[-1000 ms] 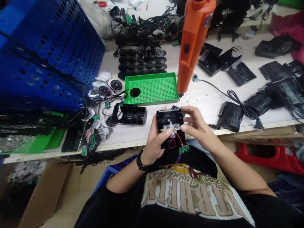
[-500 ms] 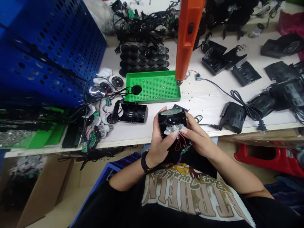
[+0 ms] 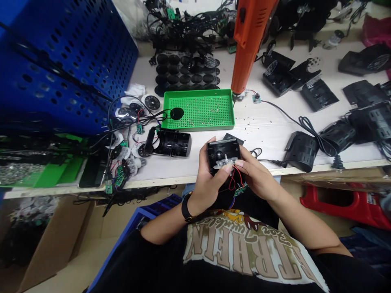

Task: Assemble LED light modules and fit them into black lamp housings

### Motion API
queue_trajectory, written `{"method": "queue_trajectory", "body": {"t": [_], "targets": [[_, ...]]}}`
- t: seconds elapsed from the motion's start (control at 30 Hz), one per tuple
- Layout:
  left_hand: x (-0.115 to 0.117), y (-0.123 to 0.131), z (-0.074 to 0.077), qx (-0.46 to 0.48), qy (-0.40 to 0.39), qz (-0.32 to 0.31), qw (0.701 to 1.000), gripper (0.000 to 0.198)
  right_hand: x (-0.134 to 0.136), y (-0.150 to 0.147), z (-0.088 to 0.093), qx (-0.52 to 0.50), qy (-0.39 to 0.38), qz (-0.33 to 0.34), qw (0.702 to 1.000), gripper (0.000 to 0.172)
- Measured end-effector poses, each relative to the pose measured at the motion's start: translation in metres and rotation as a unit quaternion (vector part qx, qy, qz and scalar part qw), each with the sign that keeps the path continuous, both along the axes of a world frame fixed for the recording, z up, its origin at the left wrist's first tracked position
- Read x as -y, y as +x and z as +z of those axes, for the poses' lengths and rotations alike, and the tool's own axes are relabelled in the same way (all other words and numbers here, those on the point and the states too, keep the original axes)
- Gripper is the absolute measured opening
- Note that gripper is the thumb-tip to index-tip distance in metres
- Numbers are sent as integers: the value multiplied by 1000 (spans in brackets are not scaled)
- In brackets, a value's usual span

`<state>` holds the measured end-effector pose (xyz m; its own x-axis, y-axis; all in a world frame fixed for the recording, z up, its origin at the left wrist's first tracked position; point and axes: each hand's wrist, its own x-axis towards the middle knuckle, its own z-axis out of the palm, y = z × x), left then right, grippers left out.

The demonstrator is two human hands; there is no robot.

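So far, the left hand (image 3: 207, 183) and the right hand (image 3: 255, 175) grip a black housing (image 3: 221, 151) at six o'clock, a clear piece (image 3: 225, 163) seated in it, the green circuit board (image 3: 240, 190) dangling unmounted on red wires (image 3: 233, 181).

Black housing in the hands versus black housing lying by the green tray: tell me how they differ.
The held housing sits between the left hand and right hand; the bench housing lies on its side, untouched. The held one carries a clear part and red wires; the bench one shows a curved body and black bracket. Both are black.
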<state>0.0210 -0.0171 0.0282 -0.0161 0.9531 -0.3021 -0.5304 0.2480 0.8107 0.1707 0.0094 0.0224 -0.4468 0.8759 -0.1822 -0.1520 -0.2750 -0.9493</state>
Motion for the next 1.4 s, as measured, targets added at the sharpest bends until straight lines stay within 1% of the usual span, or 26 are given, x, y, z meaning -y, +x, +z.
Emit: {"method": "queue_trajectory", "body": {"t": [0.1, 0.17, 0.2, 0.23, 0.3, 0.4, 0.5, 0.57, 0.67, 0.73, 0.8, 0.87, 0.93, 1.0, 1.07, 1.13, 1.23, 1.33, 1.4], "targets": [[-7, -1, 1, 37, -26, -5, 999, 46, -7, 7, 3, 43, 9, 1, 999, 59], [-13, -3, 4, 69, -30, -10, 997, 32, -12, 13, 6, 80, 20, -27, 996, 65], [-15, -3, 6, 84, -32, -12, 996, 29, -14, 16, 7, 86, 16, -40, 995, 66], [-18, -4, 8, 98, -36, -14, 994, 28, -17, 19, 8, 83, 9, -51, 995, 64], [-21, -4, 11, 116, -53, -18, 992, 33, -20, 23, 10, 65, 9, -71, 995, 56], [-23, -5, 14, 130, -70, -19, 989, 36, -21, 23, 12, 67, 55, -107, 990, 41], [-23, -4, 14, 133, -66, -13, 989, 35, -21, 20, 12, 70, 71, -117, 988, 35], [-22, -3, 12, 129, -56, -11, 990, 36, -21, 17, 11, 53, 46, -125, 990, 36], [-19, -1, 8, 106, -36, 3, 994, 34, -20, 7, 9, 16, -45, -126, 991, 47], [-16, 0, 6, 85, -27, 8, 996, 36, -19, -1, 9, -14, -106, -99, 989, 58], [-14, 1, 5, 63, -23, 7, 998, 39, -16, -11, 9, -51, -138, -68, 987, 60], [-12, 2, 6, 44, -22, 11, 999, 36, -13, -18, 10, -79, -141, -57, 985, 55], [-12, 3, 8, 32, -23, 17, 999, 32, -10, -22, 10, -84, -122, -64, 987, 53], [-12, 3, 10, 20, -25, 22, 999, 30, -8, -23, 8, -75, -96, -67, 990, 54], [-12, 2, 11, 7, -29, 22, 999, 32, -7, -22, 4, -67, -75, -61, 993, 54], [-12, 1, 12, -3, -26, 22, 999, 36, -6, -22, 2, -72, -71, -59, 993, 51], [-13, -1, 11, -16, -15, 20, 1000, 42, -8, -23, 1, -121, -106, -60, 985, 48], [-14, -2, 9, -24, -17, 13, 999, 42, -11, -24, 4, -177, -159, -42, 970, 52], [-15, -3, 7, -24, -17, 13, 999, 43, -13, -24, 6, -184, -183, -27, 965, 54]]}}
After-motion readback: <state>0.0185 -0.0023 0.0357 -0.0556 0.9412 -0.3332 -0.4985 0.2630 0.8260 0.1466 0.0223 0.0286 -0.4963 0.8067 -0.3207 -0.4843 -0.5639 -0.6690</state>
